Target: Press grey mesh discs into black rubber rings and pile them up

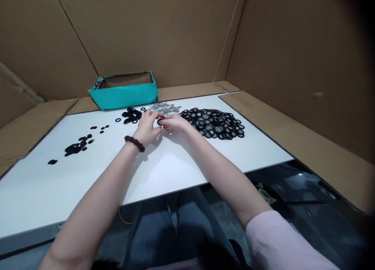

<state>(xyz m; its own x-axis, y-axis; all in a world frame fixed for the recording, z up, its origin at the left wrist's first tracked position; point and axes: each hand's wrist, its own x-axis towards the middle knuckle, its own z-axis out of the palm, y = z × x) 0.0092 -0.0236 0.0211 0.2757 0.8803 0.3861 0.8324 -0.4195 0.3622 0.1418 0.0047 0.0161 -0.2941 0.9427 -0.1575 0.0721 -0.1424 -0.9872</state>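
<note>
Over the middle of the white table, a small black ring (159,122) is pinched between the fingertips of my right hand (175,123). My left hand (148,126), with a dark braided band on the wrist, is curved beside the ring, thumb and fingers apart; whether it touches the ring cannot be made out. Right of my hands lies a large pile of black rings with grey centres (215,123). Grey discs (165,107) are spread just behind my hands. A heap of black rings (131,115) sits behind and left of my left hand.
A turquoise open box (125,96) stands at the back edge of the white table (164,168). Small black discs (75,147) lie scattered on the left side. Brown cardboard walls (152,35) rise behind and at both sides.
</note>
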